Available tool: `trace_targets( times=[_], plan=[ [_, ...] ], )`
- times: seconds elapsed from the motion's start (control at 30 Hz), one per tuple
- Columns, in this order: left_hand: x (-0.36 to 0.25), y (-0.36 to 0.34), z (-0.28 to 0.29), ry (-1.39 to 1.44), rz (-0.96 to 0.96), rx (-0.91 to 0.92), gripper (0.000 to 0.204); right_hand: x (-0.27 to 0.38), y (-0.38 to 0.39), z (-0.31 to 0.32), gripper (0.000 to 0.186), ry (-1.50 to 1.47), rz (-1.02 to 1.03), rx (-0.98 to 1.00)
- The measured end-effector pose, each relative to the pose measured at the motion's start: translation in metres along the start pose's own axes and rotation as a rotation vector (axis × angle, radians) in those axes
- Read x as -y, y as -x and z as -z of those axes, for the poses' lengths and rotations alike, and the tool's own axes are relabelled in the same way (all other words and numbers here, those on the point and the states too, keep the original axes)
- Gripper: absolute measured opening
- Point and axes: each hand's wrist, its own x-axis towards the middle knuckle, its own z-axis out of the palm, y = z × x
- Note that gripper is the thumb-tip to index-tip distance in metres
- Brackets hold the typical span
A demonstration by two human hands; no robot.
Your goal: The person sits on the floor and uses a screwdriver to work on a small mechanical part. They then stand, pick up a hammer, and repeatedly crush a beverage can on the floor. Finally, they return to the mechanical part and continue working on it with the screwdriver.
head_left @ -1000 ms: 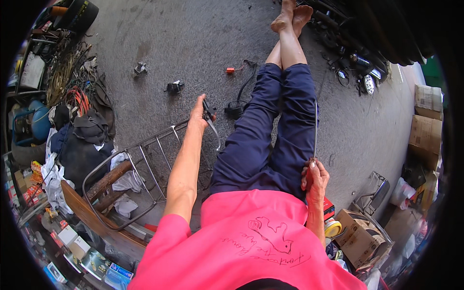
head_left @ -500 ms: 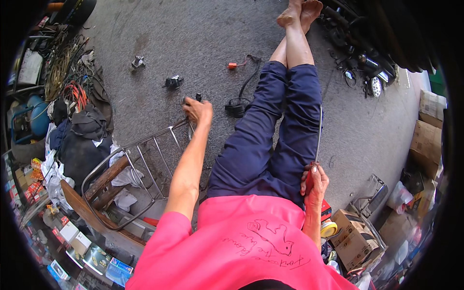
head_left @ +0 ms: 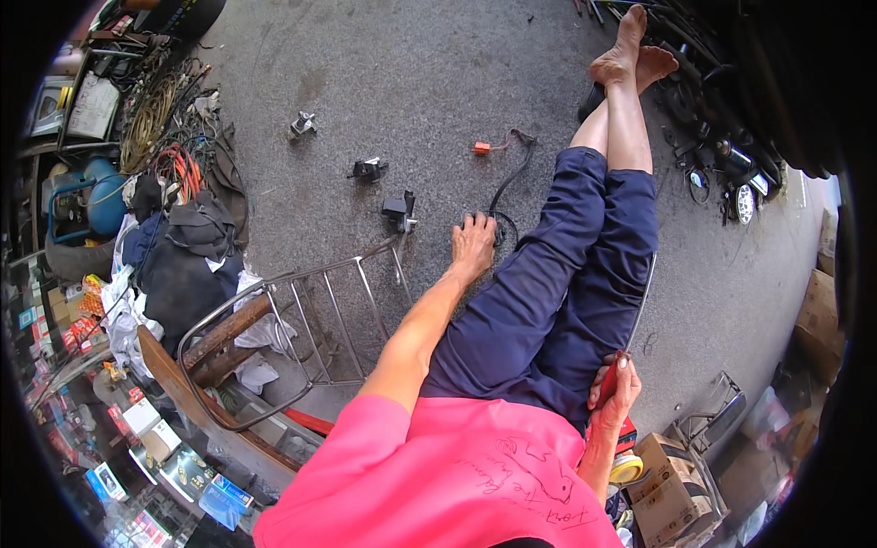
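My left hand [head_left: 473, 245] is down on the floor, its fingers curled over a black part with a cable [head_left: 499, 235]; the hand covers most of that part. The cable [head_left: 512, 178] runs away from me to an orange connector [head_left: 481, 147]. My right hand [head_left: 614, 391] is closed around the red handle of a long screwdriver [head_left: 647, 297], whose thin metal shaft points away along my right leg. Left of my left hand lies a small black part with a metal stub [head_left: 399, 211]. Farther off are another black part [head_left: 367, 169] and a silver-and-black part [head_left: 302, 125].
A metal rack [head_left: 315, 315] lies by my left arm, beside a wooden plank [head_left: 183, 388]. Dark cloths [head_left: 187, 260] and coiled wires [head_left: 151, 119] pile up at left. My outstretched legs [head_left: 548, 247] cross at the ankles. Cardboard boxes [head_left: 671, 493] stand at right, with lamp parts [head_left: 744, 203] beyond.
My left hand has moved right from the small black part, which now lies free on the floor, onto the black part with the cable. My right hand keeps hold of the screwdriver. The view has shifted.
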Motion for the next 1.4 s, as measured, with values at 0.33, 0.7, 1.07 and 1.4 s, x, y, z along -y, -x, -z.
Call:
trace_targets(
  times=[0.33, 0.7, 1.07, 1.4],
  plan=[
    [0.041, 0.003, 0.06, 1.876, 0.653, -0.133, 0.052, 0.002, -0.005, -0.007, 0.032, 0.036, 0.031, 0.027],
    [0.061, 0.032, 0.128, 2.592, 0.177, 0.004, 0.068, -0.001, -0.008, -0.009, 0.032, 0.044, 0.04, 0.055],
    [0.089, 0.051, 0.155, 2.596, 0.264, -0.215, 0.054, 0.001, -0.009, -0.009, 0.031, 0.033, 0.042, 0.068],
    [0.211, 0.094, 0.218, 2.274, 0.374, -0.721, 0.045, 0.003, -0.014, -0.005, 0.031, 0.035, 0.044, 0.084]
  ],
)
